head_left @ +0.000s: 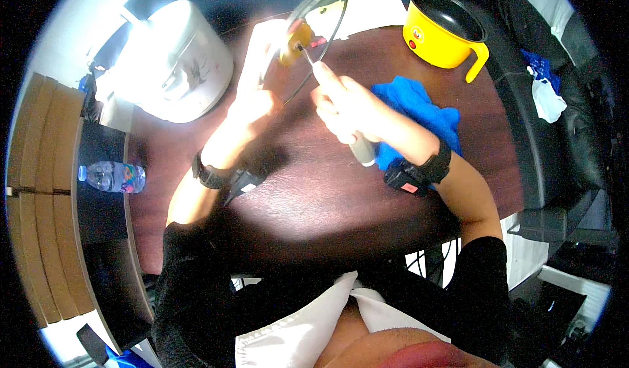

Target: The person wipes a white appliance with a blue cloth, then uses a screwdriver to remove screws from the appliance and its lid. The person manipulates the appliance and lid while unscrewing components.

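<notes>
My left hand (257, 106) grips the rim of a glass lid (344, 14), which I hold tilted on edge above the table. Strong light washes out part of these fingers. A yellow knob (288, 52) sits at the lid's middle. In my right hand (344, 102) is a screwdriver (363, 150); its grey handle sticks out below the palm. The metal shaft runs up past my index finger, its tip at the lid's centre by the knob. Whether the tip sits in a screw is too small to tell.
A yellow pot (432, 47) with a black inside stands at the back right. A crumpled blue cloth (419, 102) lies by my right forearm. At the back left is a white rice cooker (196, 73). A plastic bottle (113, 176) lies at the left, near the brown table (314, 204).
</notes>
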A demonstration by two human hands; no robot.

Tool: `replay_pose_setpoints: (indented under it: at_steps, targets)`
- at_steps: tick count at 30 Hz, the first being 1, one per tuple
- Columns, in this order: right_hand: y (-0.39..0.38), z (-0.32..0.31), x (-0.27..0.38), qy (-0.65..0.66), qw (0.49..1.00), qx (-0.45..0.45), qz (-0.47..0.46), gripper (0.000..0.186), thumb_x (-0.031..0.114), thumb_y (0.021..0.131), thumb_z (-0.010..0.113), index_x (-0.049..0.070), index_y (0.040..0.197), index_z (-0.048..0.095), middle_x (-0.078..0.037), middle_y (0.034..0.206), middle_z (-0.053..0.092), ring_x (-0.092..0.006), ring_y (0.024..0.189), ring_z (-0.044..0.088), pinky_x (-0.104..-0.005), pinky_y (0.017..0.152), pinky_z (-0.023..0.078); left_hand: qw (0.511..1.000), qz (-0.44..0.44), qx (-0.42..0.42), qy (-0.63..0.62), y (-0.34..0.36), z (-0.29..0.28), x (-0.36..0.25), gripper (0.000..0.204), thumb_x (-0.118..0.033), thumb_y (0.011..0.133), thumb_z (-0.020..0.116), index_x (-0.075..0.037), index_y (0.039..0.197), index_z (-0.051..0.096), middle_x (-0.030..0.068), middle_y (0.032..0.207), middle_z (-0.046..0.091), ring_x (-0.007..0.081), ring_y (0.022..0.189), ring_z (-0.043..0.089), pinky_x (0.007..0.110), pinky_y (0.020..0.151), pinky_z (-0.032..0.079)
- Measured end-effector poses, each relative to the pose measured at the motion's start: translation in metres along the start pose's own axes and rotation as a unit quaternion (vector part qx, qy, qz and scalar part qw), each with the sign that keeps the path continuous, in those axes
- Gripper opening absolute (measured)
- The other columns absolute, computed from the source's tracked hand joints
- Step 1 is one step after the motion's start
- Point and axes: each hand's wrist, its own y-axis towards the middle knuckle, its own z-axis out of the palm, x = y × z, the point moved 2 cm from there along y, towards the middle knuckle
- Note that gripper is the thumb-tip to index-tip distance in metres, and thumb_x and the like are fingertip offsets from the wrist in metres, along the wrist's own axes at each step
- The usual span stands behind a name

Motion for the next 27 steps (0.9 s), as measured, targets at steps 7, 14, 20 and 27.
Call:
replay_pose_setpoints:
  at_steps: [7,14,20,27]
  targets:
    - [0.007,-0.025,0.012,-0.398,0.857,-0.187,-0.268,0.070,0.057,0.099,0.043,0.000,0.059,0.049,-0.011,0.046,0.046,-0.0239,0.039,0.050,-0.0400,0.039,0.037,0.998,-0.064,0.007,0.018,0.007,-0.006,-0.009,0.107,-0.071,0.067,0.066,0.003,0.139,0.037,0.0161,0.137,0.045,0.0278,0.130,0.043,0.043,0.114,0.027]
    - [-0.016,-0.013,0.025,0.062,0.996,0.031,0.050,0.049,0.049,0.103,0.040,0.011,0.072,0.045,0.002,0.050,0.038,-0.0087,0.036,0.035,-0.0242,0.033,0.029,0.973,-0.142,-0.072,-0.164,0.013,0.002,-0.023,0.090,-0.036,0.064,0.052,0.008,0.140,0.035,0.0245,0.137,0.047,0.0385,0.129,0.045,0.047,0.116,0.025]
    - [-0.019,-0.006,0.025,-0.065,0.997,-0.041,-0.031,0.050,0.045,0.102,0.044,0.009,0.069,0.049,-0.002,0.051,0.045,-0.0132,0.038,0.043,-0.0280,0.036,0.034,0.972,-0.141,-0.092,-0.164,0.013,-0.002,-0.020,0.090,-0.038,0.065,0.053,0.007,0.141,0.036,0.0245,0.138,0.046,0.0383,0.129,0.045,0.048,0.116,0.025]
    - [-0.020,-0.013,0.032,-0.411,0.845,-0.214,-0.266,0.045,0.031,0.100,0.049,-0.004,0.075,0.062,-0.025,0.066,0.058,-0.0425,0.064,0.062,-0.0477,0.060,0.048,0.968,-0.131,-0.064,-0.204,0.013,-0.002,-0.024,0.075,-0.032,0.068,0.050,0.002,0.135,0.045,0.0213,0.136,0.048,0.0338,0.128,0.044,0.045,0.112,0.029]
